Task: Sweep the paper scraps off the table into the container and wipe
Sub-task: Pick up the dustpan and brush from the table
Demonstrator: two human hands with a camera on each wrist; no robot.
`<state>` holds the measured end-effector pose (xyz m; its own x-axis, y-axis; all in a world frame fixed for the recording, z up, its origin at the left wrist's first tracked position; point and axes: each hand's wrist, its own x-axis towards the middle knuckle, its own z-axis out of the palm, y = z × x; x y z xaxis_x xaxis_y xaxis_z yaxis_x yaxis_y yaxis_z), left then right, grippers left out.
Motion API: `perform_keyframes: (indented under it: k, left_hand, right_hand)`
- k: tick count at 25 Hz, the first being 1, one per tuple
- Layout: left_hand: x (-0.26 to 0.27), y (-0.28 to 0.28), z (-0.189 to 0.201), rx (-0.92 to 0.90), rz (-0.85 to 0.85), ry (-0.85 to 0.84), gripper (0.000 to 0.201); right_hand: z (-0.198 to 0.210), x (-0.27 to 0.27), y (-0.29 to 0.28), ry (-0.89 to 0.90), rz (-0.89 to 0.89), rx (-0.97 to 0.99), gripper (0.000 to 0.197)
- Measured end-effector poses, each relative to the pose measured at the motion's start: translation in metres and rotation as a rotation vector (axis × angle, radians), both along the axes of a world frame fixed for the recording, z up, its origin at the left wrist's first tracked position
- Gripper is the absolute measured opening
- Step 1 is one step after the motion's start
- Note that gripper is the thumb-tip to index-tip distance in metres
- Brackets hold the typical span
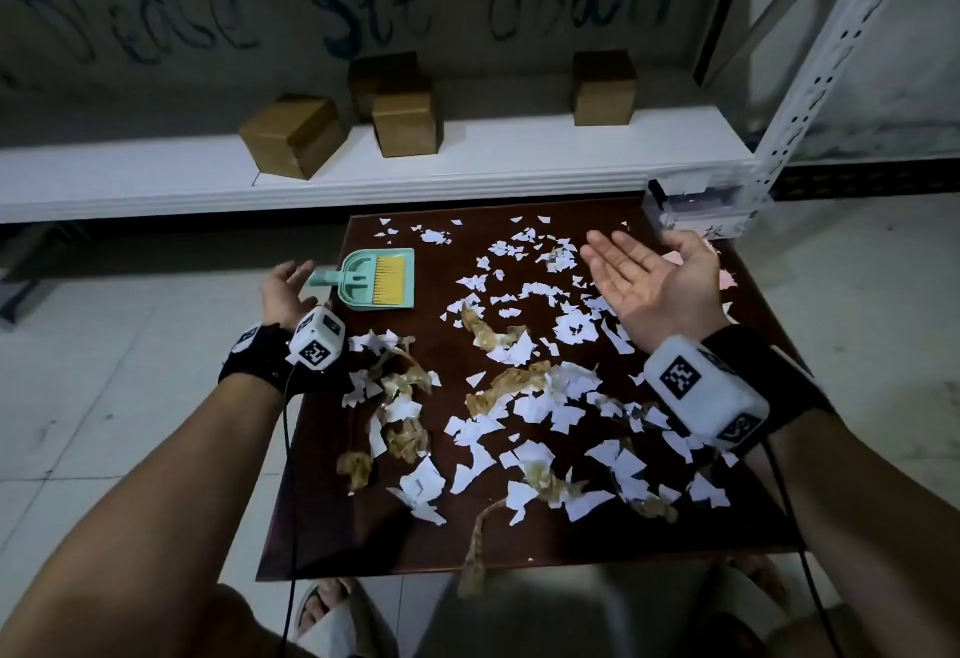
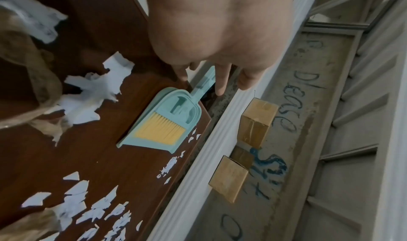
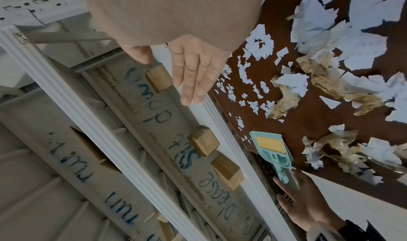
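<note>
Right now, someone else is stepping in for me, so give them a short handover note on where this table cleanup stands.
Left hand: open, fingers by the handle of the teal dustpan, not gripping it.
Right hand: open, palm up, above the table's far right.
The dustpan, its yellow-bristled brush nested inside, lies at the far left of the table.
Paper scraps cover most of the tabletop.
Done: nothing swept.
Left: grip the dustpan and brush, sweep scraps into the container, wipe.
</note>
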<state>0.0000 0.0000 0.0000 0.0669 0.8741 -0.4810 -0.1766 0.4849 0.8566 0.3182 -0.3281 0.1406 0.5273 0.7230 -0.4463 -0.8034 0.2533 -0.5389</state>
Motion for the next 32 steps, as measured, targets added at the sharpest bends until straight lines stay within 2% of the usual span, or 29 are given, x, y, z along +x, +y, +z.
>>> perform_keyframes:
  k: [2, 5, 7, 8, 11, 13, 14, 15, 16, 19, 20, 23, 25, 27, 30, 32]
  left_hand:
    - [0.020, -0.035, 0.032, 0.036, 0.017, 0.008, 0.035]
    - [0.045, -0.053, 0.047, 0.010, 0.045, -0.044, 0.019]
    - [0.055, -0.057, 0.051, 0.001, 0.042, -0.020, 0.025]
    - [0.060, -0.057, 0.050, 0.033, 0.014, 0.069, 0.026]
    - [0.053, -0.061, 0.055, -0.014, 0.004, 0.138, 0.021]
    - [0.040, -0.057, 0.055, -0.013, 0.000, 0.407, 0.051]
    - [0.035, -0.056, 0.059, 0.003, 0.047, 0.445, 0.050]
    - [0.031, -0.055, 0.063, -0.027, 0.085, 0.403, 0.043]
    - [0.026, -0.056, 0.065, -0.002, 0.041, 0.414, 0.040]
    - [0.014, -0.074, 0.066, 0.033, -0.033, 0.380, 0.056]
    - [0.014, -0.077, 0.061, 0.034, -0.034, 0.321, 0.056]
    - [0.039, -0.117, 0.079, 0.088, 0.062, 0.167, 0.030]
    - [0.057, -0.143, 0.089, 0.106, 0.123, 0.101, 0.036]
    - [0.066, -0.166, 0.098, 0.104, 0.072, 0.025, 0.050]
    - [0.072, -0.198, 0.111, 0.054, -0.014, -0.107, 0.069]
    - [0.076, -0.212, 0.119, 0.088, -0.055, -0.134, 0.079]
  right_hand:
    - [-0.001, 0.000, 0.002, 0.010, 0.009, -0.021, 0.049]
    - [-0.001, -0.007, 0.002, 0.019, 0.014, 0.001, 0.049]
    - [-0.001, -0.007, 0.001, 0.026, 0.012, 0.008, 0.048]
    - [0.000, -0.006, 0.000, 0.019, 0.023, 0.016, 0.047]
    - [0.005, -0.002, -0.002, 0.021, 0.028, 0.040, 0.046]
    - [0.007, 0.002, -0.001, 0.004, 0.017, 0.031, 0.043]
    - [0.007, 0.003, 0.000, -0.010, 0.016, 0.025, 0.042]
    - [0.007, 0.002, 0.001, -0.022, 0.021, 0.024, 0.040]
    - [0.006, 0.000, 0.003, -0.027, 0.029, 0.024, 0.040]
    - [0.003, -0.011, 0.008, -0.030, 0.073, 0.039, 0.037]
    - [0.001, -0.014, 0.008, -0.047, 0.088, 0.035, 0.036]
    - [0.000, -0.024, 0.005, -0.195, 0.178, -0.015, 0.030]
    - [-0.002, -0.028, -0.001, -0.370, 0.252, -0.091, 0.026]
    - [-0.005, -0.034, -0.005, -0.498, 0.320, -0.157, 0.026]
    - [-0.010, -0.037, -0.008, -0.550, 0.388, -0.198, 0.026]
    - [-0.012, -0.037, -0.007, -0.561, 0.425, -0.194, 0.025]
